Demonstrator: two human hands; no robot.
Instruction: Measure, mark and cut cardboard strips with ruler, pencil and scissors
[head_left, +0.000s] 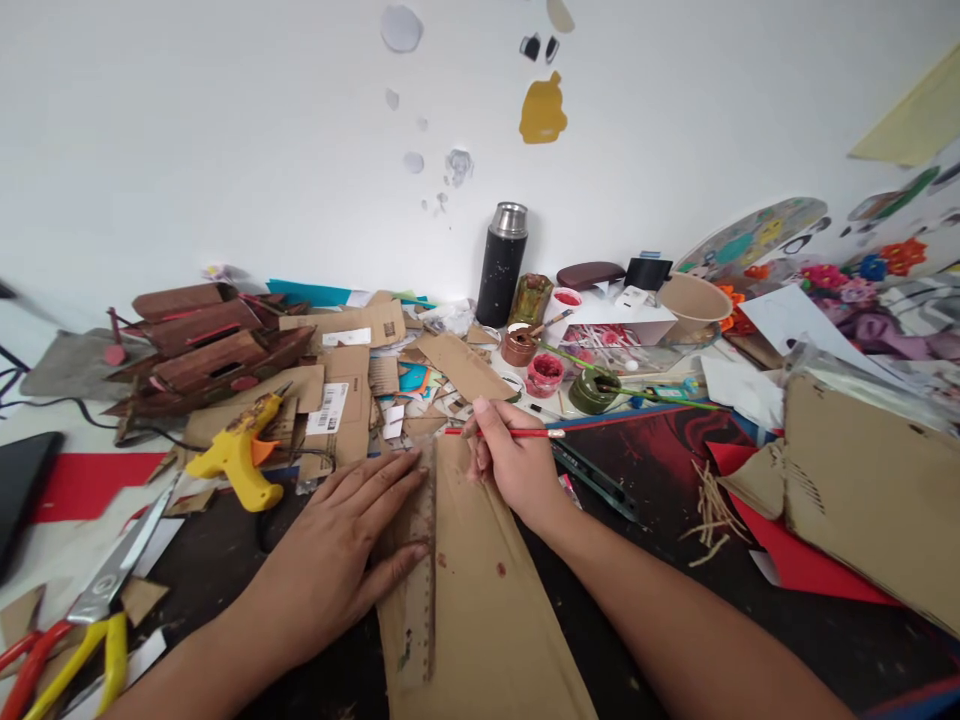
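A long strip of brown cardboard (pixel 495 620) runs away from me in the lower middle of the head view. Along its left side lies a clear ruler (pixel 420 620), stained in places. My left hand (pixel 360 530) rests flat with its fingers stretched out, fingertips and thumb pressing the ruler onto the cardboard. My right hand (pixel 510 460) is closed around a red pencil (pixel 534 433), held sideways over the strip's far end. The pencil's pale end points right. Small dark red stains mark the cardboard.
Left are a yellow glue gun (pixel 240 455), large scissors (pixel 112 580) and brown boat models (pixel 210 340). Cardboard scraps (pixel 345 390) lie behind my left hand. Paint jars (pixel 544 375) and a black flask (pixel 502 265) stand at the back. A green cutter (pixel 596 480) and cardboard box (pixel 870 490) lie right.
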